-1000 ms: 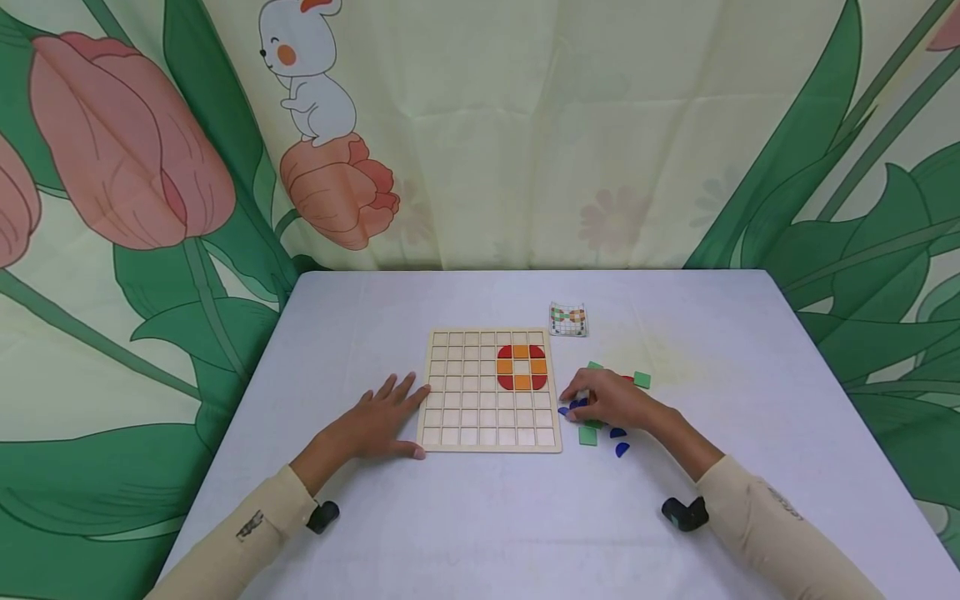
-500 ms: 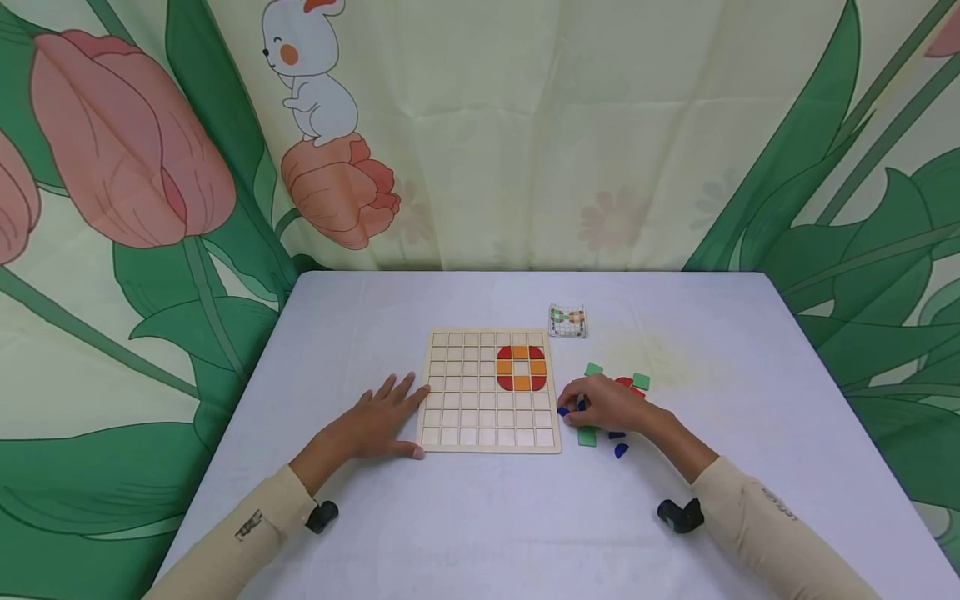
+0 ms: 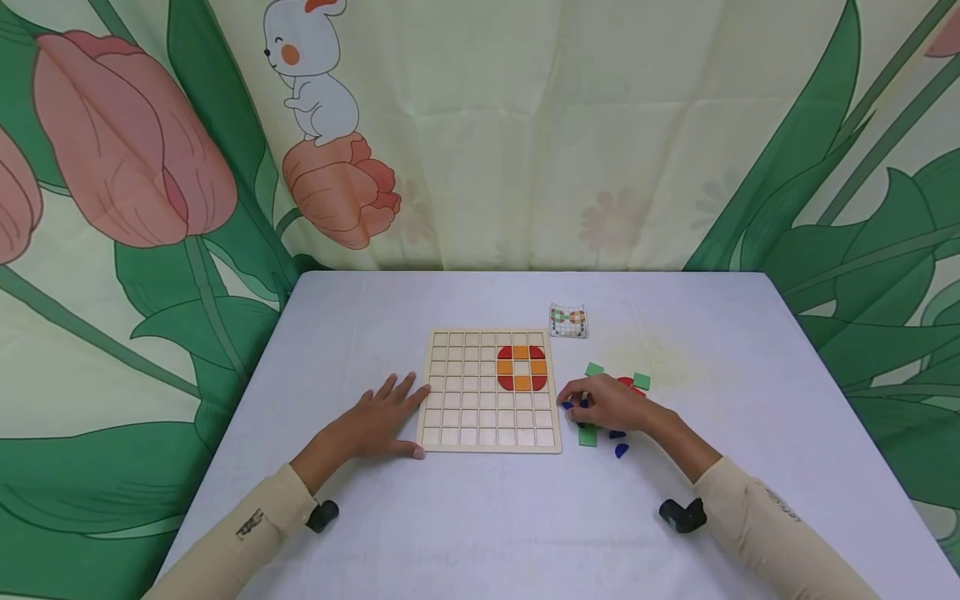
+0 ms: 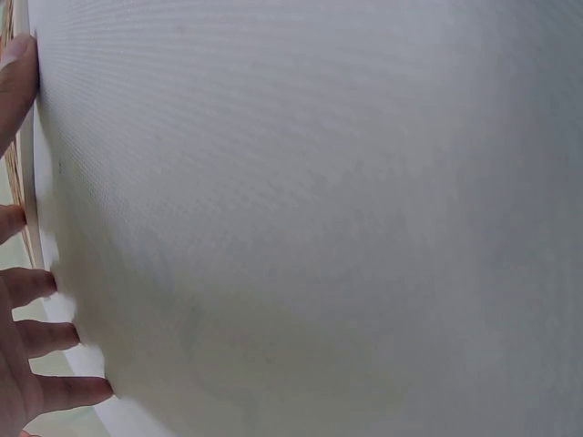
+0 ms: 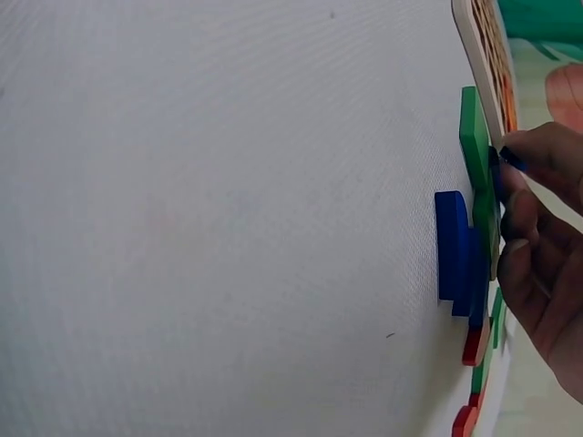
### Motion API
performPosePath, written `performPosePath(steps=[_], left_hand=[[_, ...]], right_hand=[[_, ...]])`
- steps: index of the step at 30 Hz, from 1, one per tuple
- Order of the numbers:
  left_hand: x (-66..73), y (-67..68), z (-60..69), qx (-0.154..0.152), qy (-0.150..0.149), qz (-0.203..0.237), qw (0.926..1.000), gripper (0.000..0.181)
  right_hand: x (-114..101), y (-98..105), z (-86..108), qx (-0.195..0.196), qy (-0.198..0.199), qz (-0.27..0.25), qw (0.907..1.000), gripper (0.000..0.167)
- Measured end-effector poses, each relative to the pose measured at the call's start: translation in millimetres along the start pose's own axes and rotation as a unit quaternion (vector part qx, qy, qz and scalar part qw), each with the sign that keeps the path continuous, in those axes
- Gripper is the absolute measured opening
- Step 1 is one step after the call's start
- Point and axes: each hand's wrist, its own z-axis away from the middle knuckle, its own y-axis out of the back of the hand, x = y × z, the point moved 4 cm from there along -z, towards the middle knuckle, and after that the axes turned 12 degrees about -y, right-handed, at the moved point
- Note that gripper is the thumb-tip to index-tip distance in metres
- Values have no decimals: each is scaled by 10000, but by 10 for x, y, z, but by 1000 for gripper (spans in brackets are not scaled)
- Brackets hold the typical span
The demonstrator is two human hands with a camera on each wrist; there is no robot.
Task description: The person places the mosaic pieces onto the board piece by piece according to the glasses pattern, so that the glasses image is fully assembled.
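Note:
My left hand lies with fingers spread at the left edge of a wooden grid board, its thumb and little-most reach touching that edge. Red quarter-round and orange square tiles form a ring in the board's upper right cells. Just right of the board, my right hand pinches a small blue piece between its fingertips; the hand partly hides it. Under and around this hand lie green square tiles, more blue quarter-round tiles and red tiles.
A small pattern card lies beyond the board's upper right corner. A white cloth covers the table. Behind its far edge hangs a printed curtain with tulips and a rabbit.
My right hand has shifted slightly left and uncovered some red tiles, and the blue piece at its fingertips has turned a little. The left hand and the board have stayed put.

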Motion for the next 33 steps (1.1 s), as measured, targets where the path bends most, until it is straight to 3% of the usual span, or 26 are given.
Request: performPosePath(steps=[7, 16, 33], left_hand=[[2, -6, -6, -9, -10, -65, 10000, 107], [5, -3, 6, -50, 15, -30, 10000, 106], [8, 1, 8, -24, 58, 4, 10000, 107]], right_hand=[[22, 25, -2, -34, 149, -336, 9993, 25], [67, 16, -40, 1, 66, -918, 9958, 26], [43, -40, -123, -291, 306, -1751, 9836, 27]])
